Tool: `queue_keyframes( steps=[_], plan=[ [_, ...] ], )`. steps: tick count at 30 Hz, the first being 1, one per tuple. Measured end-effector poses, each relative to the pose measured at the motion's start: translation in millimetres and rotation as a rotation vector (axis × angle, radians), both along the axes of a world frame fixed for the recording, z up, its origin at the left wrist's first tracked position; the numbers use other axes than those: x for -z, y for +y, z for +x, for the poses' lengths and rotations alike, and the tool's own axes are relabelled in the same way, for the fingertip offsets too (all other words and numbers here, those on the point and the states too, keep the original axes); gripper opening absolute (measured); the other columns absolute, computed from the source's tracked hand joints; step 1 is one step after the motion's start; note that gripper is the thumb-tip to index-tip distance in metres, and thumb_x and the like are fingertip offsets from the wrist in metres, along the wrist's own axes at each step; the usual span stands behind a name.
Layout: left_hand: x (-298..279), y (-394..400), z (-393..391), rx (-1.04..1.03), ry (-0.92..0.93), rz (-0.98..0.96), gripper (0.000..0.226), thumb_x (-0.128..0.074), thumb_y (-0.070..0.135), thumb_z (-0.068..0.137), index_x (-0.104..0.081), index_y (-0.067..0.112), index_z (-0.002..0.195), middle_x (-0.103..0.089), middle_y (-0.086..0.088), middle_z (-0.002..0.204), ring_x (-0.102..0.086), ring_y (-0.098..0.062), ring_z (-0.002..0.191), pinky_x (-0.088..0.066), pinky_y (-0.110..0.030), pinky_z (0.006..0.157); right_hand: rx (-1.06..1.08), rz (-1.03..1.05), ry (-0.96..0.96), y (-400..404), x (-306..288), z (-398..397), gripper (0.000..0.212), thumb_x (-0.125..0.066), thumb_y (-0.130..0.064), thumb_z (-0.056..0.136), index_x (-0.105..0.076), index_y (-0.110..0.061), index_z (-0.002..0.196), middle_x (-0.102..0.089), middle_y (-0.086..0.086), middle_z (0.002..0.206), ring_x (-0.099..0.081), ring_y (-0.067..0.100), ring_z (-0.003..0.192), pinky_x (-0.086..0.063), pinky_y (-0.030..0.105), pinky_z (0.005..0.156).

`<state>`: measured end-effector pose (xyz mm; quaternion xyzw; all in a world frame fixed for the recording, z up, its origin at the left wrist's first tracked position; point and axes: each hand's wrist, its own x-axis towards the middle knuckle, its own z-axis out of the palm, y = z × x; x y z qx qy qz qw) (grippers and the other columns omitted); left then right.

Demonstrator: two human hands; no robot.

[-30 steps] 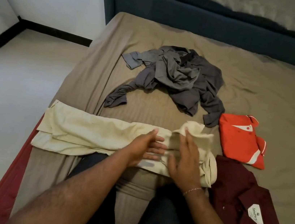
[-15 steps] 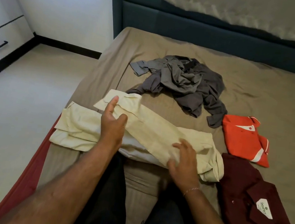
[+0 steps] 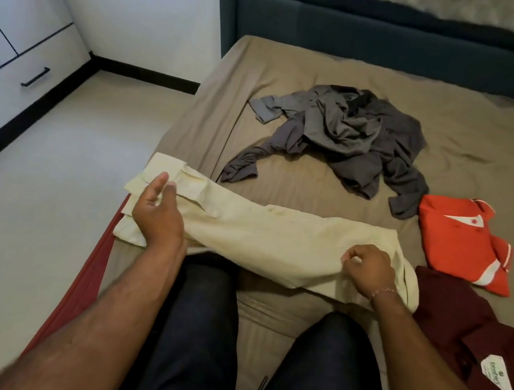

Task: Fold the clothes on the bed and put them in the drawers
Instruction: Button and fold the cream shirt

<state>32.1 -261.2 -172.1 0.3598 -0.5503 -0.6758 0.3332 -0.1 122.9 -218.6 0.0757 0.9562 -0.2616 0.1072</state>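
We see the bed (image 3: 332, 73) bearing cream trousers (image 3: 275, 240) folded along its near edge, a crumpled grey garment (image 3: 350, 135) beyond; our left hand (image 3: 157, 214) hovers relaxed and wide, our right hand (image 3: 367, 266) pinches the cream fabric

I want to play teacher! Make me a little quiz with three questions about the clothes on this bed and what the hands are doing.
1. True or false: the orange shirt is already folded.
2. Which piece lies crumpled and unfolded? A) the maroon shirt B) the grey garment C) the orange shirt
3. Fill in: both hands are working on the ______ garment.

Key
1. True. It lies flat and neat beside the maroon shirt.
2. B. It sits in a heap further up the bed.
3. Cream. The right hand pinches its cloth near one end, and the left hand, fingers relaxed, is at the other end.
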Motion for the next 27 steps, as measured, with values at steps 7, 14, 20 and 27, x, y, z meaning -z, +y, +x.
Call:
queue_keyframes(
  steps=[7, 14, 20, 27],
  plan=[
    [33, -68, 12, -0.135, -0.063, 0.145, 0.048, -0.070, 0.007, 0.088, -0.065, 0.024, 0.132, -0.067, 0.002, 0.131, -0.070, -0.016, 0.116, -0.059, -0.039, 0.100, -0.325, 0.031, -0.021, 22, 12, -8, 0.046, -0.078, -0.026, 0.086, -0.063, -0.025, 0.129, -0.065, -0.002, 0.123, -0.058, 0.024, 0.120, -0.049, 0.043, 0.100],
    [49, -85, 11, -0.019, -0.137, 0.140, 0.044, -0.066, 0.003, 0.080, -0.072, 0.018, 0.121, -0.075, -0.007, 0.120, -0.073, -0.026, 0.110, -0.060, -0.048, 0.097, -0.220, 0.378, 0.107, 8, 27, -19, 0.062, -0.080, -0.045, 0.076, -0.058, -0.034, 0.133, -0.047, 0.006, 0.140, -0.045, 0.034, 0.120, -0.046, 0.051, 0.094],
    [59, -94, -4, -0.091, -0.148, 0.100, 0.014, -0.078, 0.011, 0.085, -0.078, 0.020, 0.096, -0.078, -0.006, 0.107, -0.075, -0.024, 0.103, -0.062, -0.033, 0.088, -0.153, 0.155, -0.142, 10, 21, -36, 0.068, -0.080, -0.051, 0.080, -0.051, -0.032, 0.137, -0.063, -0.007, 0.104, -0.057, 0.029, 0.110, -0.045, 0.045, 0.095],
    [62, -113, -11, 0.084, -0.355, -0.151, 0.021, -0.079, 0.010, 0.087, -0.075, 0.012, 0.107, -0.077, -0.009, 0.106, -0.074, -0.023, 0.095, -0.062, -0.041, 0.091, 0.069, -0.147, -0.008, 22, 19, -48, 0.017, -0.066, -0.017, 0.095, -0.071, -0.022, 0.079, -0.070, 0.005, 0.098, -0.062, 0.033, 0.103, -0.048, 0.047, 0.095]
  ],
)
